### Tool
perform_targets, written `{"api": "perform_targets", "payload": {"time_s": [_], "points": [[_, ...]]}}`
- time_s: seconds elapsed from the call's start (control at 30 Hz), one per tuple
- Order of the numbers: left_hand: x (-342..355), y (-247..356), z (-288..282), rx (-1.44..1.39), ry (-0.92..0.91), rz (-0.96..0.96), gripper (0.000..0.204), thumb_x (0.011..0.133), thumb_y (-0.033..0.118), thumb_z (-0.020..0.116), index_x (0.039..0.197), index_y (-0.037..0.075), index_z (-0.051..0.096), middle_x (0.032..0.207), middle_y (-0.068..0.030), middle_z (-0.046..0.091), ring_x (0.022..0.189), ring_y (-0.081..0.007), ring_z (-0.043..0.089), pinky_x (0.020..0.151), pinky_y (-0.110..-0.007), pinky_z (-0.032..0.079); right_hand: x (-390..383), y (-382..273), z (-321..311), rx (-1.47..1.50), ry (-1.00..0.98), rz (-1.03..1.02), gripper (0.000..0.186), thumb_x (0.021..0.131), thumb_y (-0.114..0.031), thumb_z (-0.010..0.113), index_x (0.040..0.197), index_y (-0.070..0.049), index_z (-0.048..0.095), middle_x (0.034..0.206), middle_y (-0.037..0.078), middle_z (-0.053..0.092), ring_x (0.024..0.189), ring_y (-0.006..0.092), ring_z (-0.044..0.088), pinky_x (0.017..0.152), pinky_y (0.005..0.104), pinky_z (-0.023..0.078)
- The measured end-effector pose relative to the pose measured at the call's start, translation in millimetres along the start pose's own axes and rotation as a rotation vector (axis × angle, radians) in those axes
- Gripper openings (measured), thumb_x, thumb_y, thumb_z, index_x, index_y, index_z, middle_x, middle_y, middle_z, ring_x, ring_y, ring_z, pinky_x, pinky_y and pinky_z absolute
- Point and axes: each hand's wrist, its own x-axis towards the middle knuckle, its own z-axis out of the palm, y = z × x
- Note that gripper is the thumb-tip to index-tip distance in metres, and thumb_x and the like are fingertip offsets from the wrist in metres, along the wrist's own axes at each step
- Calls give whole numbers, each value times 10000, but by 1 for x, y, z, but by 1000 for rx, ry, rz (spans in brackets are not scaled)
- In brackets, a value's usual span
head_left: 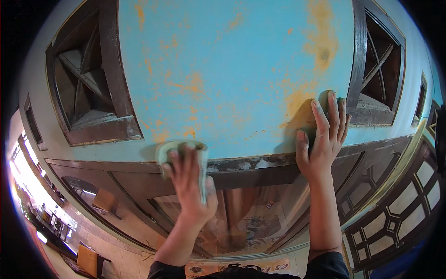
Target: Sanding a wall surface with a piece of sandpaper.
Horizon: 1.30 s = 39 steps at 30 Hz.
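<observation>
My left hand (pixel 188 186) is closed on a pale greenish folded pad (pixel 200 156), pressed against the light blue wall (pixel 232 69) at its lower edge; the fingers are slightly blurred. My right hand (pixel 325 139) rests on the wall at the right with fingers spread and fingertips touching an orange-patched area, holding nothing. Orange and yellowish patches show through the blue paint, above both hands and between them. Just below runs a dark wooden ledge (pixel 253 163) with pale scuffs, over glazed wooden panels (pixel 251 204).
Dark-framed openings with crossed bars (pixel 83 79) (pixel 376 65) flank the blue panel. A dark lattice door (pixel 395 209) is at the lower right. A bright doorway (pixel 21 162) and brown chairs (pixel 86 258) are at the lower left. A printed sheet (pixel 278 266) lies on the tiled floor below.
</observation>
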Motion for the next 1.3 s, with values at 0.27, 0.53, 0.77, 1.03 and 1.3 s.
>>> {"api": "perform_targets", "payload": {"time_s": [0.27,0.53,0.77,1.03,1.3], "points": [[0,7,5,82,-22,10,570,920,209,502,1454,16,456,1561,-180,375,1500,-418,195,1190,-604,9,-2,2,-2,-11,-9,9,525,910,-362,568,1417,-235,521,1564,113,391,1457,419,300,1164,624,139],[2,4,0,89,-46,-20,593,897,232,534,1439,2,467,1552,-196,374,1487,-452,190,1169,-643,-10,-5,3,0,-17,-5,-9,521,918,-385,567,1413,-228,523,1556,118,398,1455,421,304,1165,616,142],[4,-15,-5,44,13,12,605,889,250,570,1452,51,475,1573,-153,361,1503,-431,166,1166,-659,-4,-5,1,-2,-22,7,-1,517,920,-386,565,1411,-228,525,1550,116,404,1448,420,313,1164,608,156],[-2,-13,-7,18,67,24,646,972,250,484,1488,-98,312,1587,-287,248,1507,-476,74,1167,-638,-25,-4,0,1,-9,25,-8,515,911,-382,568,1406,-244,532,1550,107,406,1442,415,323,1167,597,157],[0,-8,6,204,-112,194,599,1016,278,422,1505,-55,327,1580,-228,320,1503,-487,95,1171,-615,-43,-3,2,2,0,49,-14,524,899,-369,582,1406,-247,535,1546,97,415,1441,405,327,1167,593,158]]}}
